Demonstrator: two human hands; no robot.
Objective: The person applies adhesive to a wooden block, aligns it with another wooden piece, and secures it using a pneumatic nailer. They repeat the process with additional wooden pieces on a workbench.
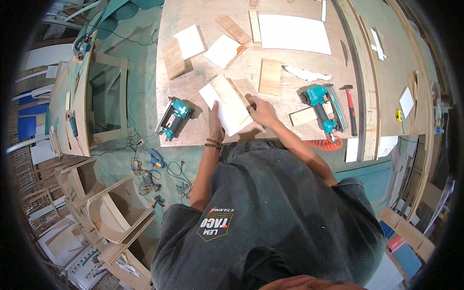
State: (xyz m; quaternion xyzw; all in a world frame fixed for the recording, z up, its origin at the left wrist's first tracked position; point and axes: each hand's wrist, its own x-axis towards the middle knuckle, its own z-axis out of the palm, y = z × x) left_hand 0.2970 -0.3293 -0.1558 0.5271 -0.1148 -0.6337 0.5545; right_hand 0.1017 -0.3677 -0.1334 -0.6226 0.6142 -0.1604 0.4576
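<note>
A white panel [209,94] and a wood-toned board [227,96] lie together at a slant near the front edge of the workbench [193,133]. My left hand [216,122] grips their near left side, thumb on the white face. On the other side, my right hand [261,111] has its fingers curled round the board's right edge, by a narrow wooden strip [238,93]. What lies under the boards is hidden. A teal nail gun [176,117] rests left of my left hand. Another teal nail gun [320,107] lies to the right, over a small wooden piece [302,117].
Loose white and wooden panels [222,50] and a large white sheet [295,34] occupy the far bench. A crumpled white cloth [307,73], a red-handled hammer [351,110] and long wooden rails [360,82] are on the right. A red coiled hose [325,144] hangs at the front edge.
</note>
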